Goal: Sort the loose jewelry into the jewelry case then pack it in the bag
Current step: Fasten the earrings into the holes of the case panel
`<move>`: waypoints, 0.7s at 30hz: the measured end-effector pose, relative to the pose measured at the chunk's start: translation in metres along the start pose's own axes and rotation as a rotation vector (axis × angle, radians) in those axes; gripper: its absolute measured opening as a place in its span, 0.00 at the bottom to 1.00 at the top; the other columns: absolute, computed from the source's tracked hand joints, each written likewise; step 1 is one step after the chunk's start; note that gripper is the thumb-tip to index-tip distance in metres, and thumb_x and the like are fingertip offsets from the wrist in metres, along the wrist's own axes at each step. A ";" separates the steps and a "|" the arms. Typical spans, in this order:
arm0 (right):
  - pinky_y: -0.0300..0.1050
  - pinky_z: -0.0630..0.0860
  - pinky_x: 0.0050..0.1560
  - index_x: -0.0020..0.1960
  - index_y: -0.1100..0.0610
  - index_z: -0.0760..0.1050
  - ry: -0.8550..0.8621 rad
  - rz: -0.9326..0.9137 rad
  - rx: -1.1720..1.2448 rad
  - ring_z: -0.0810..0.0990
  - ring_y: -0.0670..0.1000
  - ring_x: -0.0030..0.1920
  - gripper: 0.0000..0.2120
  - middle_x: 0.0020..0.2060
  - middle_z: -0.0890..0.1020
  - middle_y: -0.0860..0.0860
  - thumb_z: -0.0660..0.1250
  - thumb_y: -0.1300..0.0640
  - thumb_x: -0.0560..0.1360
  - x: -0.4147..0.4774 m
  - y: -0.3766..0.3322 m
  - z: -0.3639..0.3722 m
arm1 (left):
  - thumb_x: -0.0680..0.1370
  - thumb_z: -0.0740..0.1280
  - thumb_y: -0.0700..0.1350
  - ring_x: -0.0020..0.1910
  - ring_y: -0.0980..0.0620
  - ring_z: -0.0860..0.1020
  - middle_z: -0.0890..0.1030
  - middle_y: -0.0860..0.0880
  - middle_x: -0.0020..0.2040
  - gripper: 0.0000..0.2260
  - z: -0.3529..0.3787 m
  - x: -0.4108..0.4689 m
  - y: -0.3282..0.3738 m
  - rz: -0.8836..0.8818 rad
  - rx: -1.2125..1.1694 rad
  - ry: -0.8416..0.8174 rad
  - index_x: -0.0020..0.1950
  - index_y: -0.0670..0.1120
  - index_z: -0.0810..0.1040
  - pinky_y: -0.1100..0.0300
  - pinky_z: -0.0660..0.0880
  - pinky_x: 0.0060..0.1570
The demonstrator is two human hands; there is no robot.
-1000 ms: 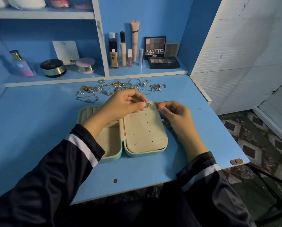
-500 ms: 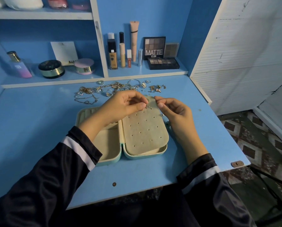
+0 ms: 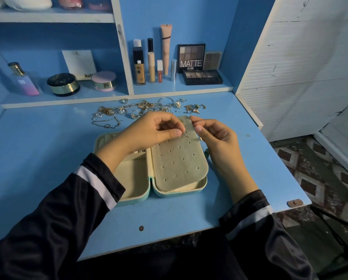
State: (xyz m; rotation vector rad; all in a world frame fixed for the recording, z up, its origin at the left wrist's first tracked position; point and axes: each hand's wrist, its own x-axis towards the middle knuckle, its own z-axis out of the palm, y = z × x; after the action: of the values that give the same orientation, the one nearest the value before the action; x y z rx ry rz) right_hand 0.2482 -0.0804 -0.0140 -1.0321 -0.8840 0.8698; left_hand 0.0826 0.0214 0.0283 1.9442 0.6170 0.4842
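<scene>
Head view: the open jewelry case (image 3: 179, 194) sits on the blue desk (image 3: 48, 148). The left hand (image 3: 149, 132) is above its perforated earring panel (image 3: 179, 160), thumb and forefinger pinching a small gold piece (image 3: 184, 135). The right hand (image 3: 215, 136) hovers over the case's far right corner, fingers curled; whether it grips anything, can't tell. Loose jewelry (image 3: 147, 108) lies just behind the case.

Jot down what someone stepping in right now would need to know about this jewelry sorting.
Left hand pinches a small gold piece over the perforated panel of the open jewelry case.
Right hand is curled beside it; what it pinches is too small to tell.
Loose jewelry lies on the table behind the case.
To do: sort the pile, close the case, pack it; no bag in view.
</scene>
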 end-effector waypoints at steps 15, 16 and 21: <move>0.41 0.76 0.57 0.50 0.67 0.78 0.002 0.009 0.022 0.81 0.54 0.59 0.04 0.56 0.82 0.61 0.65 0.69 0.77 0.001 0.000 0.001 | 0.75 0.72 0.38 0.43 0.64 0.79 0.83 0.55 0.44 0.08 0.000 0.004 -0.005 0.021 0.019 0.053 0.46 0.51 0.80 0.69 0.75 0.49; 0.41 0.76 0.57 0.50 0.67 0.78 -0.001 0.008 0.023 0.81 0.54 0.59 0.04 0.56 0.82 0.61 0.65 0.69 0.77 0.001 0.000 0.001 | 0.74 0.73 0.38 0.43 0.63 0.79 0.83 0.55 0.44 0.08 0.001 0.004 -0.005 0.026 0.021 0.060 0.46 0.51 0.80 0.68 0.76 0.50; 0.41 0.75 0.57 0.50 0.67 0.78 -0.005 0.010 0.050 0.80 0.53 0.60 0.04 0.56 0.82 0.60 0.64 0.69 0.77 0.001 0.000 0.001 | 0.74 0.74 0.40 0.42 0.63 0.79 0.83 0.56 0.43 0.08 0.004 0.003 -0.007 0.055 0.063 0.119 0.47 0.53 0.82 0.66 0.75 0.47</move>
State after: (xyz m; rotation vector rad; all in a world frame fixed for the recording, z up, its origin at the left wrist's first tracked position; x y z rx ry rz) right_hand 0.2476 -0.0795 -0.0133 -0.9922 -0.8582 0.8995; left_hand 0.0860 0.0234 0.0205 2.0065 0.6624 0.6251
